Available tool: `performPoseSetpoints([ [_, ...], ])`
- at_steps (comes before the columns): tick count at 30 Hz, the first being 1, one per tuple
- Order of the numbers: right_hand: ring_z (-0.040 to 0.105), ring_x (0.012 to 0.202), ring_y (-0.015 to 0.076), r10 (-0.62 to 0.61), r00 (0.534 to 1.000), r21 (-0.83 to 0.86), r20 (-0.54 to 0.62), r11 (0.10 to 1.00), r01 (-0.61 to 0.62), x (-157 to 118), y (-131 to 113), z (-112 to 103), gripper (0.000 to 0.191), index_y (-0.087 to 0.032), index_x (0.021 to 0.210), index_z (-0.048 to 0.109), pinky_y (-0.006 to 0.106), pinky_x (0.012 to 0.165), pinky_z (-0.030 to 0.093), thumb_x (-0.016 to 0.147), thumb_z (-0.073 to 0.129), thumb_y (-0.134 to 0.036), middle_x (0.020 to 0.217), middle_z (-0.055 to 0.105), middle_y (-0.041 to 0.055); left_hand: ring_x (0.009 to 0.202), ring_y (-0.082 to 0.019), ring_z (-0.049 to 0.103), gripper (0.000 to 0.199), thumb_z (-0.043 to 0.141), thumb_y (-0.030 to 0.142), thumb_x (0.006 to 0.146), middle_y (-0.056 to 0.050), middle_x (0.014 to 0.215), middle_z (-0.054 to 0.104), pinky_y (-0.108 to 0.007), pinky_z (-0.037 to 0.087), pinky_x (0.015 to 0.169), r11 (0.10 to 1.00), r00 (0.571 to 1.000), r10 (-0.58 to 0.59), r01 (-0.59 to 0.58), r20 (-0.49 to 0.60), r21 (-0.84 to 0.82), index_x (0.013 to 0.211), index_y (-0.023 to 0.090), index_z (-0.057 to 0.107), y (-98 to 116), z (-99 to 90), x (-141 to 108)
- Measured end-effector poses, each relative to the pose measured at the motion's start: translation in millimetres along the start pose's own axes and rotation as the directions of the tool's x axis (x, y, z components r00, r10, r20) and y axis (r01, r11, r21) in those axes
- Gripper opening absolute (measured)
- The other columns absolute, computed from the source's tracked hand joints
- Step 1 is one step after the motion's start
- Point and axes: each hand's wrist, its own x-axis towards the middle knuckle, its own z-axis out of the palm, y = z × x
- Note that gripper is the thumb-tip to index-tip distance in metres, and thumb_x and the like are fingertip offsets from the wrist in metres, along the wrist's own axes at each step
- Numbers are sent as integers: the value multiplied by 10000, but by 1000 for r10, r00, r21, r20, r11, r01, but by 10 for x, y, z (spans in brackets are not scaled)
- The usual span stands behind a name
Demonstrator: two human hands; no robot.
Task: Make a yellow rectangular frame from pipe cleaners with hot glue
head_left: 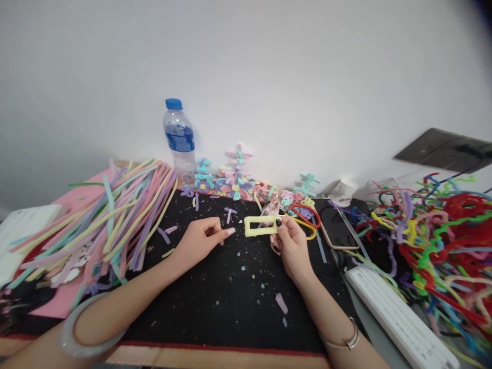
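Between the thumb and fingers of my right hand (294, 246) is the right end of a pale yellow rectangular frame (253, 231), which looks bent from fuzzy pipe cleaner. It is held up above the black mat (215, 312), its long sides roughly level. To the left of it, apart from it, is my left hand (203, 237), with curled fingers and the thumb pointing toward the frame. I see nothing in that hand. Short purple pipe cleaner pieces (229, 215) lie just behind it, and a pale lilac scrap (281, 303) rests nearer the mat's front edge.
Pastel pipe cleaners (126, 215) are heaped at left. A plastic bottle (180, 138) and several pipe cleaner flowers (235, 190) stand along the wall. At right are a phone (340, 228), a white power strip (400, 318) and a tangle of bright pipe cleaners (453, 251).
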Motion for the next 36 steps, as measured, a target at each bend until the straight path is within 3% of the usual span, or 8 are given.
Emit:
performPoseSetpoints([
  [4,349,381,56,-27,1000,-50,-3,998,27,-11,-12,0,183,-205,829,518,166,354,259,849,552,-383,522,488,-66,481,-119,482,395,469,418,851,7,551,596,-231,356,508,998,999,16,-18,43,53,565,165,570,1,-11,9],
  [7,350,390,54,-37,999,-70,2,997,37,-16,-21,1,172,-206,830,516,164,358,256,855,545,-374,523,488,-66,552,-128,525,253,548,367,805,-26,777,670,-245,389,543,996,997,62,-64,37,62,679,172,649,-40,-6,23],
  [10,347,394,55,-35,999,-78,13,996,36,-20,-24,3,168,-207,826,510,163,355,250,861,536,-370,525,484,-67,675,-152,570,227,654,334,719,-54,930,659,-255,415,594,992,994,108,-108,-3,65,579,168,588,-64,-7,26],
  [15,352,398,57,-31,999,-81,18,996,32,-24,-20,4,156,-209,833,505,165,360,256,873,524,-359,526,485,-68,719,-155,576,388,572,334,803,-48,865,649,-264,410,637,986,986,150,-145,-67,81,481,167,437,-20,-21,7],
  [21,350,390,55,-29,999,-87,23,996,31,-24,-10,-3,163,-206,829,500,165,358,253,876,523,-360,522,487,-68,713,-166,610,164,488,340,862,-37,863,663,-287,460,678,997,999,38,-39,-19,-66,887,190,552,0,-15,6],
  [26,349,390,50,-38,999,-86,28,995,41,-17,2,-6,170,-203,823,499,158,357,254,876,525,-362,518,482,-71,737,-186,643,214,529,330,832,-52,875,679,-298,490,646,982,999,-24,19,-27,-188,986,182,516,-55,5,35],
  [30,355,391,44,-31,999,-70,29,997,33,-13,1,-6,160,-200,833,505,152,353,250,878,527,-352,523,492,-69,836,-195,639,265,637,287,750,-49,878,682,-305,487,760,980,999,-12,2,-49,-198,985,172,598,-88,1,49],
  [36,364,384,42,-20,999,-42,35,999,22,-21,-4,2,159,-197,829,506,147,348,270,879,529,-346,520,497,-70,520,-122,544,245,591,368,790,10,583,604,-245,460,562,977,997,-44,58,70,-207,874,149,663,1,-6,17],
])
